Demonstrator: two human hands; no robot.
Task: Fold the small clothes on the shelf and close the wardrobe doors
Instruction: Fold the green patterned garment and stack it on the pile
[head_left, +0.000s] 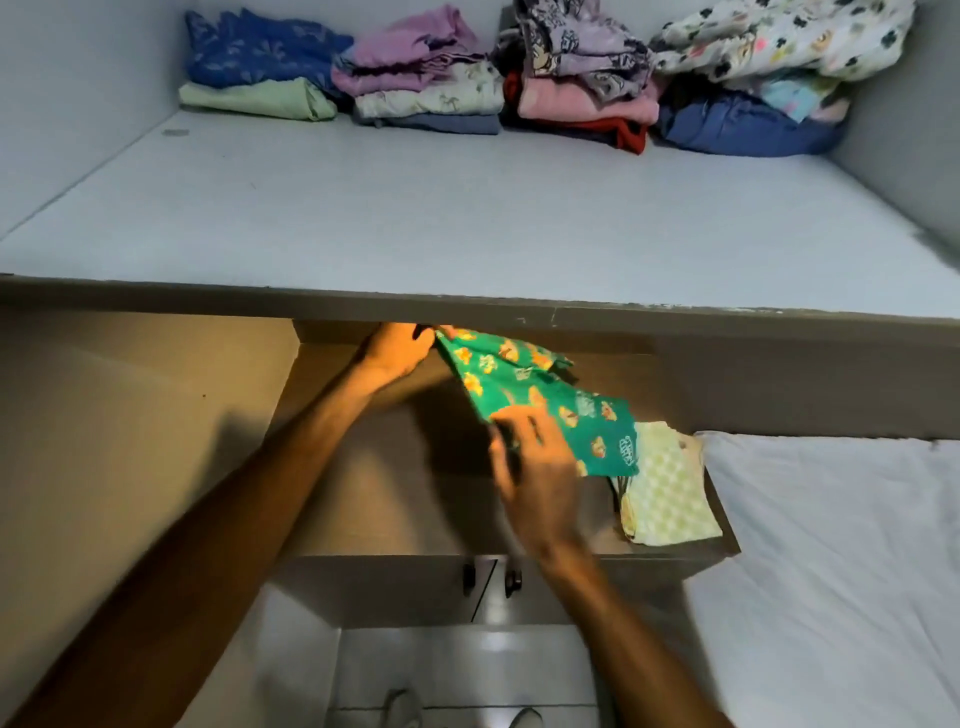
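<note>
Cool, dim above — warm glow below; right hand (540, 483) motion-blurred.

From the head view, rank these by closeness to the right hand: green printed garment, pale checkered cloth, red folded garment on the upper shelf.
1. Green printed garment, gripped by the right hand.
2. Pale checkered cloth, just right of it on the lower shelf.
3. Red folded garment, far back on the upper shelf.

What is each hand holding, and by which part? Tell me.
Both hold the green printed garment: left hand pinches its upper corner, right hand grips its lower edge.
</note>
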